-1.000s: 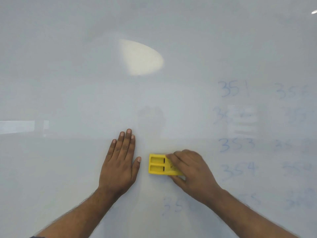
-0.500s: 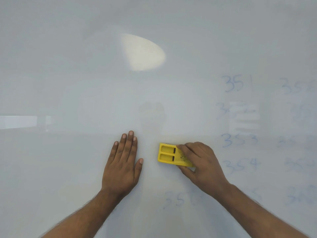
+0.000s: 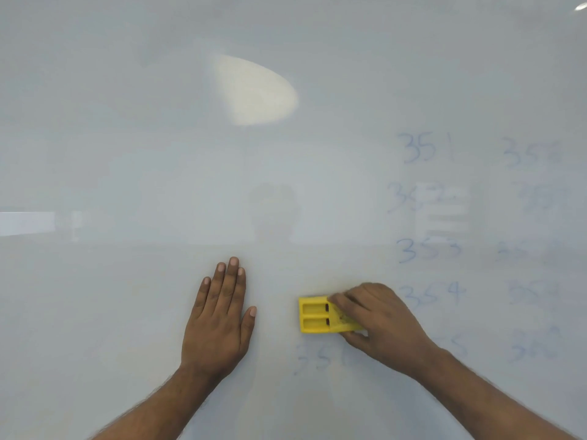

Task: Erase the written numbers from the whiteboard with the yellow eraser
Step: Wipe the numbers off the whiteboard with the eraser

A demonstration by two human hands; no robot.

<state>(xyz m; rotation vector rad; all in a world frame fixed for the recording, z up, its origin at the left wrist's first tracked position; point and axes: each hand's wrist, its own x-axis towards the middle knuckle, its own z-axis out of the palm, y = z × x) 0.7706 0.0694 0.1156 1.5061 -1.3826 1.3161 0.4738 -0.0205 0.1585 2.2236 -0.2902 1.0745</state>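
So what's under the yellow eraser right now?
The yellow eraser, gripped by the right hand, lies flat on the whiteboard. Any writing beneath is covered; faint "356" shows just below.

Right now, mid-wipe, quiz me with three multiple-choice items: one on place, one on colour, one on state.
1. Where is the eraser relative to the left hand?
A. To its right
B. To its left
C. Under it

2. What colour are the written numbers?
A. Red
B. Blue
C. Black

3. How does the left hand lie on the whiteboard?
A. Clenched
B. Pinching a marker
C. Flat, fingers straight

Answers: 1 A, the right hand grips it right of the left hand. 2 B, faint blue digits. 3 C, palm spread flat.
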